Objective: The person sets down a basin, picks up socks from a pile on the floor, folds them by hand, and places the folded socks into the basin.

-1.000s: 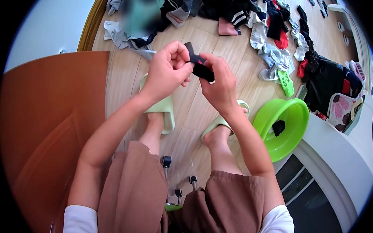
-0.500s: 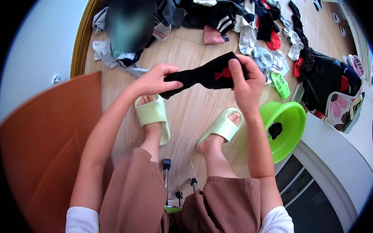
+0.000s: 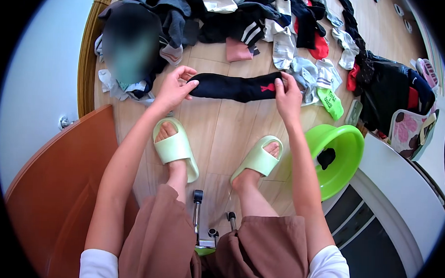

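Observation:
A black sock (image 3: pixel 231 87) with a small red mark is stretched out level between my two hands, above the wooden floor. My left hand (image 3: pixel 175 88) pinches its left end between thumb and fingers. At the other end, beside the red mark, my right hand (image 3: pixel 287 96) grips the sock. Beyond it lie a pink folded piece (image 3: pixel 239 50), a black piece with white stripes (image 3: pixel 231 30) and a white sock (image 3: pixel 283 49). A bright green sock (image 3: pixel 330 103) is on the floor to the right of my right hand.
A green basin (image 3: pixel 351 160) with a small black item (image 3: pixel 326 158) inside stands at the right, by a white cabinet (image 3: pixel 392 203). An orange-brown door panel (image 3: pixel 59 182) is at the left. Below are my feet in pale green slippers (image 3: pixel 175 147) and metal chair legs (image 3: pixel 196 216).
The sock was bunched between my fingers, then opened out at a slant, and now it is straight and level. My hands have moved apart. The view has shifted, and the clothes appear further left.

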Motion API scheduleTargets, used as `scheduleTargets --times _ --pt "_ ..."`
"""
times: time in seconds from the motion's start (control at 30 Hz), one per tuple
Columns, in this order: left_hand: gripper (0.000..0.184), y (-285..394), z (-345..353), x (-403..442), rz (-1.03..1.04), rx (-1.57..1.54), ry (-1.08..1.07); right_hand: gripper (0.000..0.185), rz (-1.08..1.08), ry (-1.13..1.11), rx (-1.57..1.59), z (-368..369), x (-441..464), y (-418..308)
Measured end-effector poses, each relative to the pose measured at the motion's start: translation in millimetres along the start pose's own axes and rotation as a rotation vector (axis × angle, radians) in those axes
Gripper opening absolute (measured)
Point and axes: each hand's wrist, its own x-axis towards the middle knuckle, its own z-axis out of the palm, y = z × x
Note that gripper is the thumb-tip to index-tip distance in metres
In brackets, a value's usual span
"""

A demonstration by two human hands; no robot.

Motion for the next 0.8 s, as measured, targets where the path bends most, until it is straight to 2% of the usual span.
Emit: scheduleTargets --times 0.07,0.13,0.27,0.33,0.43,0.53,0.57,0.63,0.77,0.8 --pt "0.030 -9 0 10 0.156 0.221 0.089 0.041 -0.372 0.144 -0.250 8 8 9" --pt "0.030 -5 1 13 0.331 0.429 0.186 0.041 -0.446 0.134 -0.231 13 11 -8" --pt "0.024 7 2 16 0.392 0.441 0.273 0.042 -0.519 0.060 -0.156 38 22 -45" --pt "0.022 12 3 17 0.384 0.446 0.257 0.043 -0.512 0.080 -0.164 53 33 -56" --pt "0.019 22 5 14 0.377 0.397 0.246 0.033 -0.474 0.112 -0.253 67 50 -61" --pt "0.017 30 3 6 0.485 0.429 0.316 0.020 -0.387 -0.023 -0.107 72 68 -61" --pt "0.017 33 -1 4 0.536 0.476 0.348 0.014 -0.409 0.036 -0.059 75 70 -61" --pt "0.014 36 -14 0 0.606 0.596 0.419 0.014 -0.417 0.102 0.021 72 75 -67" --pt "0.013 47 -43 -4 0.599 0.455 0.636 0.015 -0.380 0.279 0.215 70 84 -76" --pt "0.015 49 -54 -4 0.566 0.424 0.681 0.010 -0.363 0.275 0.324 69 81 -85"
